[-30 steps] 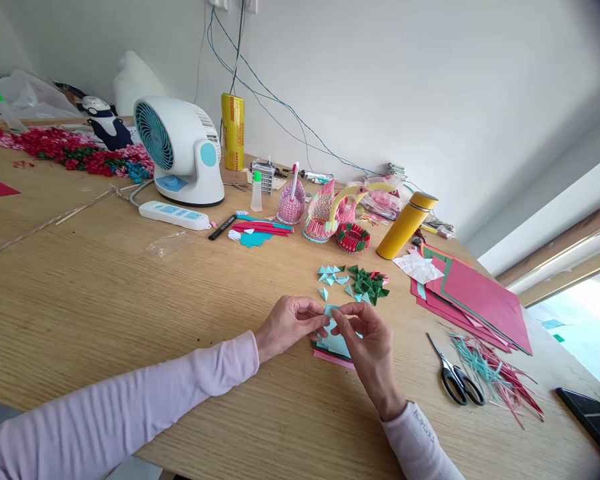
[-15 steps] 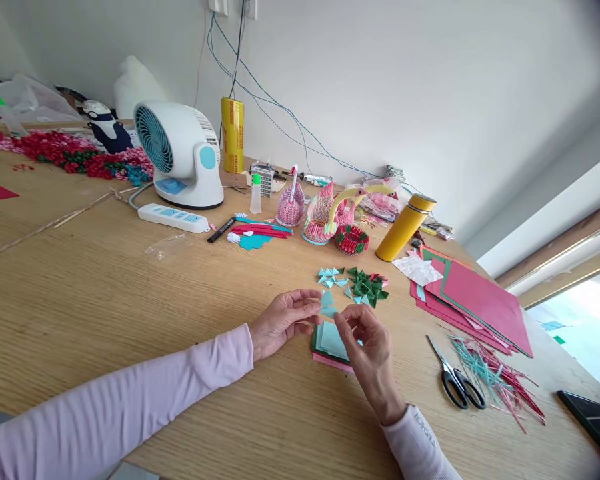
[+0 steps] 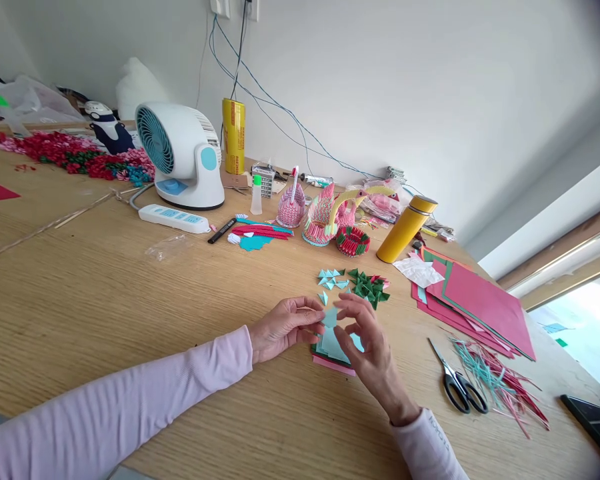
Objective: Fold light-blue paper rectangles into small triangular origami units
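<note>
The right hand (image 3: 367,340) hovers half open over a paper stack (image 3: 330,347) on the bench (image 3: 130,293), fingers spread, holding nothing. The left hand (image 3: 285,323) pinches a light-blue folded piece (image 3: 329,315) at the stack's far edge. Just beyond lie blue triangles (image 3: 331,277) and green triangles (image 3: 369,285). Scissors (image 3: 455,381) lie to the right.

We have one view only, from a camera worn on the head, looking forward and down across the light wooden table (image 3: 105,293). It sits close above that table's near edge (the horizon tilts), facing the white wall (image 3: 405,80) behind it, with sleeves entering from the bottom.
</note>
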`<state>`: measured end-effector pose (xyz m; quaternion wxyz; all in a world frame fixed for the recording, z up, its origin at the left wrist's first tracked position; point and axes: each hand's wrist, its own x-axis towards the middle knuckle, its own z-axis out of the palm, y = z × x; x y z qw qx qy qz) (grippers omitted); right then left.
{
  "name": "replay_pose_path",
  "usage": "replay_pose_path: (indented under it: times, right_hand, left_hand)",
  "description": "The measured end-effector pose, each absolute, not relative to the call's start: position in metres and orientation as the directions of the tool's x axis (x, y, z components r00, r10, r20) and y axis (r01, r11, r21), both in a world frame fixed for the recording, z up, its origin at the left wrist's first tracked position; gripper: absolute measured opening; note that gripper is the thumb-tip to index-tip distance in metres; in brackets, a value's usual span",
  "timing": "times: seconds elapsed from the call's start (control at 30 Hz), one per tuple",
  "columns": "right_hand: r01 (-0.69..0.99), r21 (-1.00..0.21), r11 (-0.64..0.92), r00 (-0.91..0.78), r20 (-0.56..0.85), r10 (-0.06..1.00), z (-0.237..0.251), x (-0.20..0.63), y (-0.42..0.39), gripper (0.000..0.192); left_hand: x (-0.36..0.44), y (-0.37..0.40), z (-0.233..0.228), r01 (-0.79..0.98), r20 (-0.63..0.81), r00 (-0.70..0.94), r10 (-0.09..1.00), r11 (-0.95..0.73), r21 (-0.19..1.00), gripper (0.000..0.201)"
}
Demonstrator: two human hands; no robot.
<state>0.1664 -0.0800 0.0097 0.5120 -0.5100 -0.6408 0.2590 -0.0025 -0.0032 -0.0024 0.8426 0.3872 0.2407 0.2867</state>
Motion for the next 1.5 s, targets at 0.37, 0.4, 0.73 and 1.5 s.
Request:
replay_pose_path:
  times: [0.37, 0.4, 0.73, 1.5]
  right_hand:
    - [0.393, -0.904, 0.167, 0.178, 0.253, 0.951, -0.005, 0.167, -0.073, 0.025]
    - [0.365, -0.915, 0.169, 0.166, 0.243, 0.956, -0.005, 0.166, -0.073, 0.024]
    - [0.138, -0.957, 0.255, 0.145, 0.274, 0.951, -0.007, 0.166, -0.073, 0.031]
    - [0.131, -0.968, 0.213, 0.069, 0.223, 0.972, 0.001, 0.161, -0.078, 0.014]
  left_hand:
    - [0.002, -0.009, 0.001, -0.199, 0.003, 0.653, 0.757, 0.168, 0.966, 0.035]
    - [0.002, -0.009, 0.000, -0.205, 0.008, 0.648, 0.761, 0.164, 0.965, 0.035]
    - [0.001, -0.007, -0.001, -0.273, -0.090, 0.617, 0.781, 0.320, 0.907, 0.036]
    - [0.000, -0.016, 0.003, -0.101, 0.001, 0.670, 0.743, 0.089, 0.991, 0.031]
